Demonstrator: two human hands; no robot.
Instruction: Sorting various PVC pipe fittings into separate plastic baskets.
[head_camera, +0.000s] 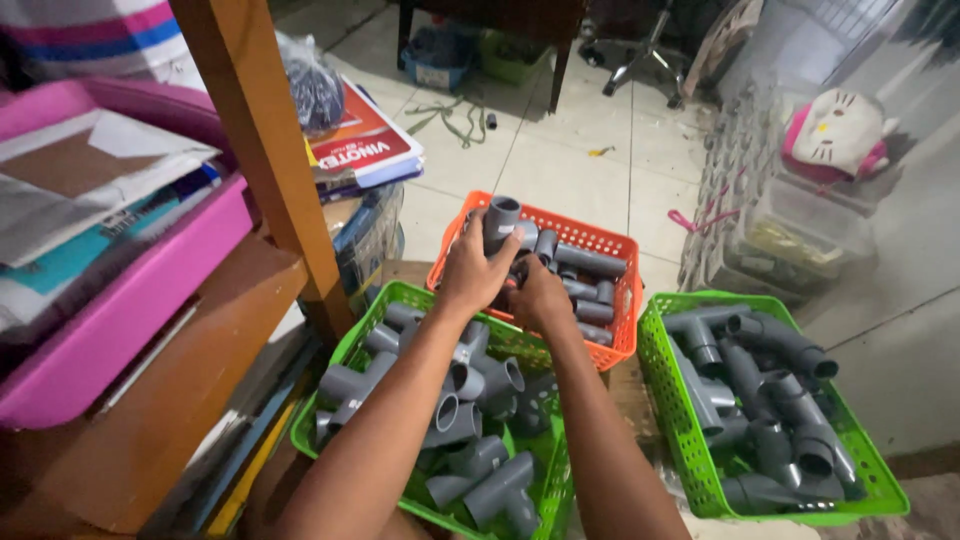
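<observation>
Left hand (468, 272) fingers closed around a grey plastic pipe fitting (501, 222) over the orange plastic basket (612, 243) at 12 o'clock. Right hand (540, 295) curled beside it; grip unclear.

A grey plastic pipe fitting (501, 222) stands upright just above the centre of the frame, its round open socket facing up. The left hand (472, 268) wraps its lower part, and the right hand (537, 292) presses in beside it. It sits over the near-left corner of the orange basket (612, 241), where more grey fittings (585, 275) lie heaped on their sides.
</observation>
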